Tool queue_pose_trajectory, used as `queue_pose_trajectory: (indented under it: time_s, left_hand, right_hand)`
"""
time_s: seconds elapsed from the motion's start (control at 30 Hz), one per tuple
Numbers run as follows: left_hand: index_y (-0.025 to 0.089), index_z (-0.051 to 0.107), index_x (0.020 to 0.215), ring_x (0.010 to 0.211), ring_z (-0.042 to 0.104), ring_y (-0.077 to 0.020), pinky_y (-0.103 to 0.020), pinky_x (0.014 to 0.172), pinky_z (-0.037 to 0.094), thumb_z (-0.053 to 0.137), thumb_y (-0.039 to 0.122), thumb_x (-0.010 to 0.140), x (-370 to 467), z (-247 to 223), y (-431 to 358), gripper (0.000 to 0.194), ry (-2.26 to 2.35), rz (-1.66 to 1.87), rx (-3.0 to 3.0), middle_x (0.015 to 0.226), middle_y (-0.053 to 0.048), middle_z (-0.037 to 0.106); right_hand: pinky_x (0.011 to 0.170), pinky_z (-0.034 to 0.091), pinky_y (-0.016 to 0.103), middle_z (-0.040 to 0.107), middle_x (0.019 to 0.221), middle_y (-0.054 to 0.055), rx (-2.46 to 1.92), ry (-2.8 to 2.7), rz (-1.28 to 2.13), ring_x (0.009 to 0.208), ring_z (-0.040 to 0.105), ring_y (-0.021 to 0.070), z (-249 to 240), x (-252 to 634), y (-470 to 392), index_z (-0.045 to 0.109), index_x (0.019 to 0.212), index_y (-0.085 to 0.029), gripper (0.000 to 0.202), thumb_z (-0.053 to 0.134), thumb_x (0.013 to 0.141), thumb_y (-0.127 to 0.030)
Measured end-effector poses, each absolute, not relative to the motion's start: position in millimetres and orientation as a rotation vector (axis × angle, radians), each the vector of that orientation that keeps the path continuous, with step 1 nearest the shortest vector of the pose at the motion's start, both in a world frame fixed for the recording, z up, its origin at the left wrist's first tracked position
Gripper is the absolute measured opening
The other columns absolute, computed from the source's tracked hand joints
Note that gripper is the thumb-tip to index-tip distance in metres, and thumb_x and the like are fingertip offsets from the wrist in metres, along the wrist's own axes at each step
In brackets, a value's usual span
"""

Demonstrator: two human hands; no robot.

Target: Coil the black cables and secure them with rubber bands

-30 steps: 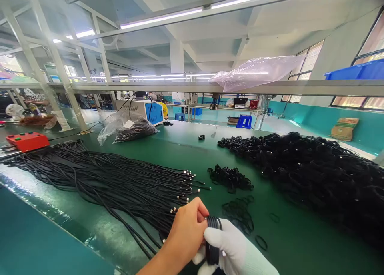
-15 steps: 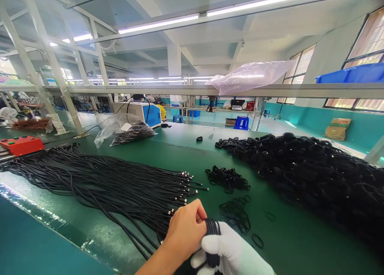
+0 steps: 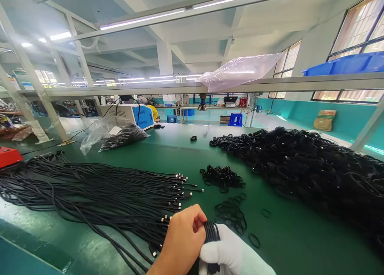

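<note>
A coiled black cable (image 3: 212,233) is held between my two hands at the bottom centre. My right hand (image 3: 229,251), in a white glove, is closed around the coil. Bare and bent at the fingers, my left hand (image 3: 187,235) pinches the coil's left side; its fingertips are partly hidden. Left of them, many straight black cables (image 3: 105,187) lie side by side, their metal plugs pointing right. Beyond my hands are a small pile of black bands (image 3: 223,177) and a looser group of thin black bands (image 3: 231,215).
A large heap of coiled black cables (image 3: 300,159) covers the right side of the green table (image 3: 168,155). At the back left are a clear bag (image 3: 123,137) and a blue and white machine (image 3: 132,115). A shelf rail (image 3: 168,90) crosses above, bearing a plastic bag (image 3: 240,71).
The view has turned slightly right, so the scene sits further left. My hands keep hold of the coil, and my left hand's position on it has shifted a little.
</note>
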State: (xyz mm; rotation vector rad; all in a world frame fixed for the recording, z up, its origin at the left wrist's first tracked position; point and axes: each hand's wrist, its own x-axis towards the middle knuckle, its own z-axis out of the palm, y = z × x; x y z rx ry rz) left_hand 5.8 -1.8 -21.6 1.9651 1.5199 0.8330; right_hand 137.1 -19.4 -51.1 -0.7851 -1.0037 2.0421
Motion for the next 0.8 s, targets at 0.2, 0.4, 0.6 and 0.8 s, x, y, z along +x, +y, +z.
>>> queue_pose_trajectory:
  time_s: [0.2,0.4,0.6,0.8]
  left_hand:
    - [0.019,0.053,0.063,0.056,0.049,-0.0113,-0.021,0.054,0.033,0.043,0.004,0.062,6.6,-16.2,4.1,0.018,1.462,0.762,2.036,0.058,0.005,0.054]
    - [0.019,0.059,0.083,0.066,0.051,-0.0138,-0.022,0.060,0.039,0.055,0.025,0.073,-3.7,-9.8,41.1,0.013,1.333,0.730,1.977,0.075,0.002,0.060]
    - [0.019,0.060,0.069,0.067,0.052,-0.0155,-0.023,0.060,0.034,0.056,0.017,0.071,26.1,-34.5,77.2,0.004,1.383,0.574,2.067,0.068,0.002,0.058]
    - [0.020,0.054,0.066,0.071,0.052,-0.0168,-0.024,0.063,0.032,0.055,0.016,0.071,46.5,-44.7,83.6,0.006,1.378,0.559,2.035,0.068,0.002,0.055]
  right_hand:
    - [0.039,0.037,0.016,0.054,0.048,0.003,-0.743,-1.077,1.958,0.040,0.049,0.0076,-61.8,136.6,-13.9,0.065,0.068,-0.006,0.023,0.068,0.057,-0.026]
    - [0.044,0.043,0.020,0.065,0.068,0.005,-0.744,-0.740,1.808,0.057,0.060,0.0142,-39.9,181.9,-3.7,0.063,0.095,-0.013,0.034,0.072,0.064,-0.025]
    - [0.059,0.053,0.032,0.069,0.094,0.011,-0.773,-0.557,1.669,0.085,0.067,0.0264,-30.8,217.7,3.4,0.055,0.111,-0.015,0.053,0.076,0.066,-0.032]
    - [0.042,0.043,0.022,0.068,0.083,0.008,-0.797,-0.618,1.692,0.062,0.063,0.0171,-34.0,200.2,4.7,0.054,0.105,-0.013,0.055,0.079,0.059,-0.031]
